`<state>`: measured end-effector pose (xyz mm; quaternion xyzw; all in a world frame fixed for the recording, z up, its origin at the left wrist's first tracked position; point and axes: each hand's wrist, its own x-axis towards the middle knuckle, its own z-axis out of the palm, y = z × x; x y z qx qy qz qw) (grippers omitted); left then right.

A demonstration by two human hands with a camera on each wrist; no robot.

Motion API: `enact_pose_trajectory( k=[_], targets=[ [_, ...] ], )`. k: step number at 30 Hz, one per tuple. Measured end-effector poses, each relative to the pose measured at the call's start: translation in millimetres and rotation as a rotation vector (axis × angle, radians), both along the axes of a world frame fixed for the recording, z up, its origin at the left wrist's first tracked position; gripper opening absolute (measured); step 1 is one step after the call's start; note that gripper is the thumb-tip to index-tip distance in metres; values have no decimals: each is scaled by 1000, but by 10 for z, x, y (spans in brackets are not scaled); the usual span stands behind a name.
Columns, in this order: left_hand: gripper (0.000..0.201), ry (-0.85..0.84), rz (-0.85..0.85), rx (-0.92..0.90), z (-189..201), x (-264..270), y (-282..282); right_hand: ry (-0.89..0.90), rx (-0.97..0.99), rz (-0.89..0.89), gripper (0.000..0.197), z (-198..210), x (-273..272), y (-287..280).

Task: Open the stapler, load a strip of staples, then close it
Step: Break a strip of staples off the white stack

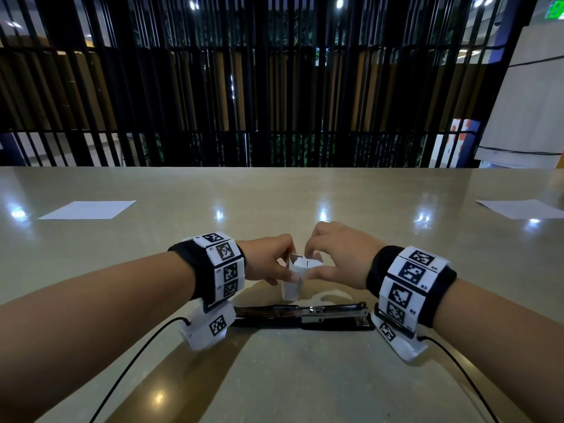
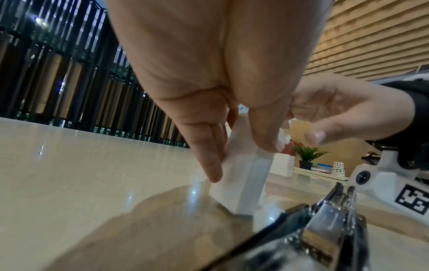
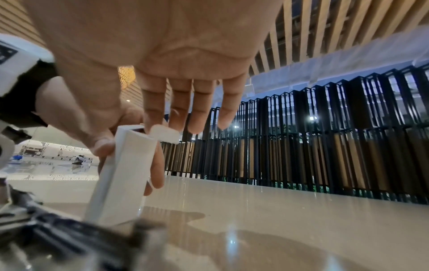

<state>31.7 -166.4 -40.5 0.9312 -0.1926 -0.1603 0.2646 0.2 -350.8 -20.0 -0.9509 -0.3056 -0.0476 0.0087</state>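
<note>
Gripping blank white staple box [image 1: 293, 277]: left hand [image 1: 268, 261]; right hand's [image 1: 337, 254] fingers at its flap.

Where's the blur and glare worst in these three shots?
Head view: sharp, with ceiling-light glare spots on the glossy table. Left wrist view: the stapler at the bottom edge is badly out of focus. Right wrist view: the stapler smears too, while the white box stays fairly crisp.
</note>
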Motion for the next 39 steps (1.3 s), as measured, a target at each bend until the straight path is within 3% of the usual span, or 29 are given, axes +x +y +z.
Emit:
enact_pose_trajectory(
  k=[2,7,15,21,24,27,30,35,39],
  targets=[
    [32,-8,-3,-7,-11,-24,-15,5,50,1,38,-22,12,53],
    [65,-24,-53,14,-20,-42,6,-51,97,61,21,-38,18,151],
    [51,-180,-95,2,165,-83,58,-206,107,182,4,-32,38,136],
    [38,-213,-127,38,156,-84,49,-348,86,237,17,-68,97,82],
    [31,-217,-134,43,146,-84,54,-275,14,204,12,-25,48,71],
    [25,-262,-120,62,141,-77,62,-178,-50,126,25,8,11,28],
    [31,-313,-70,57,129,-72,67,-122,-21,52,32,4,8,32],
    [30,-342,-37,29,97,-74,72,3,83,-5,21,-5,36,147],
    [29,-338,-13,-22,75,-84,77,129,35,-26,31,-22,63,274]
  ],
)
